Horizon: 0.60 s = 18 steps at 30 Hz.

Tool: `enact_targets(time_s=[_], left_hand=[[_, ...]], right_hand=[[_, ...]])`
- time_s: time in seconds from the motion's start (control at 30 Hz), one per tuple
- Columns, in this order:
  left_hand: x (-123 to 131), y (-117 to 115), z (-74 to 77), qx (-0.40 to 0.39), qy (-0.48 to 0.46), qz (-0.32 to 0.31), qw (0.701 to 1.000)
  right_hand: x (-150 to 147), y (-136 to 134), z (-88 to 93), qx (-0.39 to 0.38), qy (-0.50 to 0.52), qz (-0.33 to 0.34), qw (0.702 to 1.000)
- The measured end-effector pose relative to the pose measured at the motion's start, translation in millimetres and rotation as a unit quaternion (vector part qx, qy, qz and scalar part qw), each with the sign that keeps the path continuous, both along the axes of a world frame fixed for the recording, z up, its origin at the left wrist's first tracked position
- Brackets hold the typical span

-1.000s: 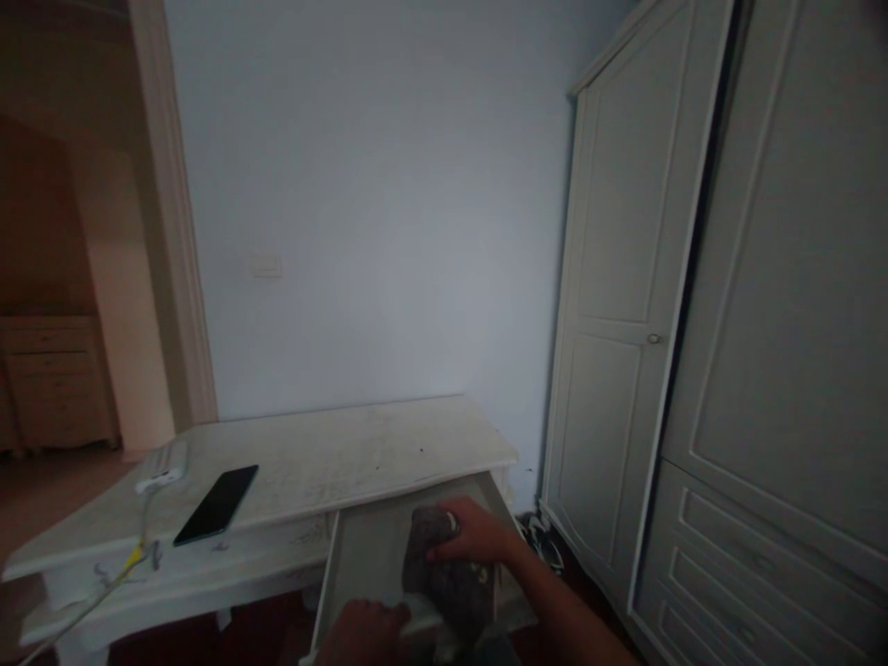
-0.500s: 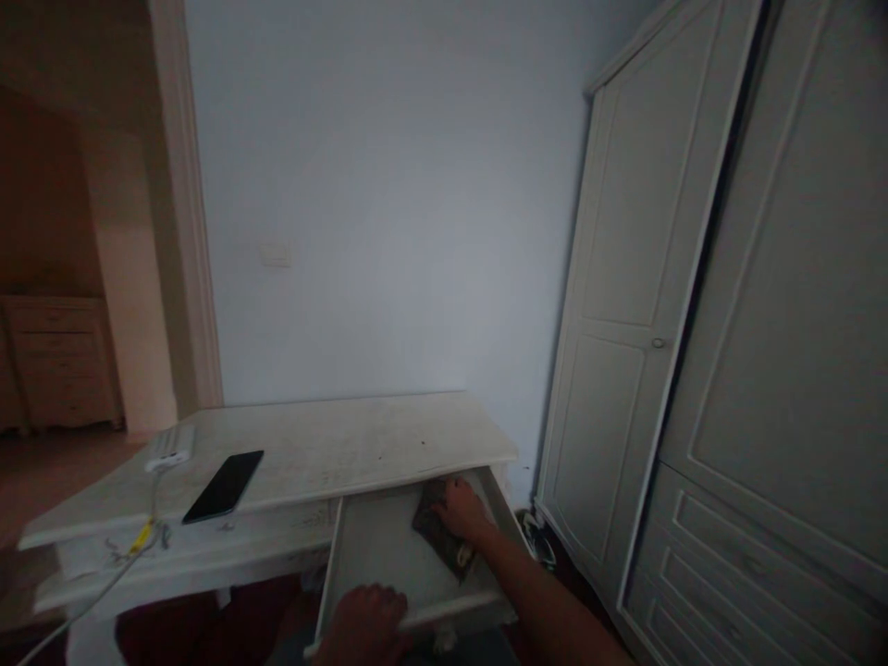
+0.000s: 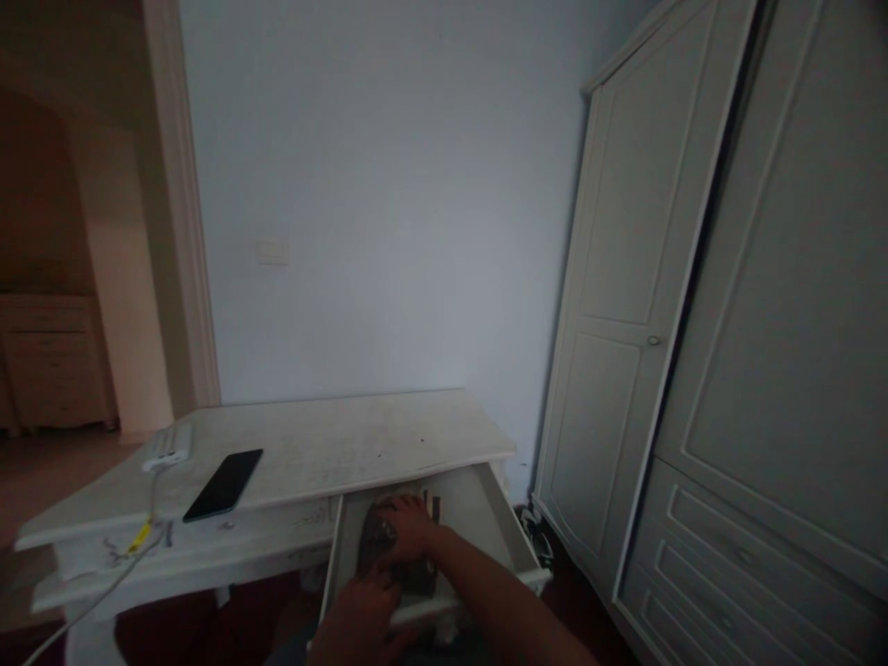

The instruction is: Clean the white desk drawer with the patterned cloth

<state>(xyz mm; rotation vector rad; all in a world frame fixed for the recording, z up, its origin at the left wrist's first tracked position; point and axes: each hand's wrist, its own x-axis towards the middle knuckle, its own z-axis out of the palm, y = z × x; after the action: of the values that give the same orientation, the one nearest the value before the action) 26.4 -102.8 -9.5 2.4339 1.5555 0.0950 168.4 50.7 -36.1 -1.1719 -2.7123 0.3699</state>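
Note:
A white desk (image 3: pixel 312 453) has its right drawer (image 3: pixel 486 518) pulled open. Inside lies a dark grey cloth (image 3: pixel 395 555), bunched up near the drawer's left front. My right hand (image 3: pixel 406 529) rests on top of the cloth, fingers curled over it. Just below, my left hand (image 3: pixel 364 615) sits at the drawer's front edge, touching the near end of the cloth; its fingers are mostly hidden in the dim light.
A black phone (image 3: pixel 223 484) and a white power strip (image 3: pixel 166 447) with a cable lie on the desk's left part. A tall white wardrobe (image 3: pixel 694 324) stands at right. A doorway (image 3: pixel 69 277) opens at left onto another room.
My right hand has dragged the cloth from the drawer's back right to its left front. My left hand has come up to meet it at the front edge.

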Motion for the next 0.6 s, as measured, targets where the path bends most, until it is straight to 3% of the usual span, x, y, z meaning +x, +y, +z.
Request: enact_targets(time_s=[0.13, 0.33, 0.47, 0.6], left_hand=[[-1, 0, -3.9, 0.024, -0.016, -0.010, 1.000], [-3, 7, -16.6, 0.032, -0.004, -0.019, 0.999], [-2, 5, -24.5, 0.050, 0.021, -0.005, 0.998], [-2, 0, -21.8, 0.071, 0.027, -0.003, 0.997]], right_hand=[[-3, -4, 1.7, 0.015, -0.050, 0.042, 0.998], [0, -6, 1.2, 0.043, -0.047, 0.032, 0.997], [2, -4, 2.7, 0.058, -0.054, -0.012, 0.997], [0, -5, 12.0, 0.070, -0.059, -0.078, 0.993]])
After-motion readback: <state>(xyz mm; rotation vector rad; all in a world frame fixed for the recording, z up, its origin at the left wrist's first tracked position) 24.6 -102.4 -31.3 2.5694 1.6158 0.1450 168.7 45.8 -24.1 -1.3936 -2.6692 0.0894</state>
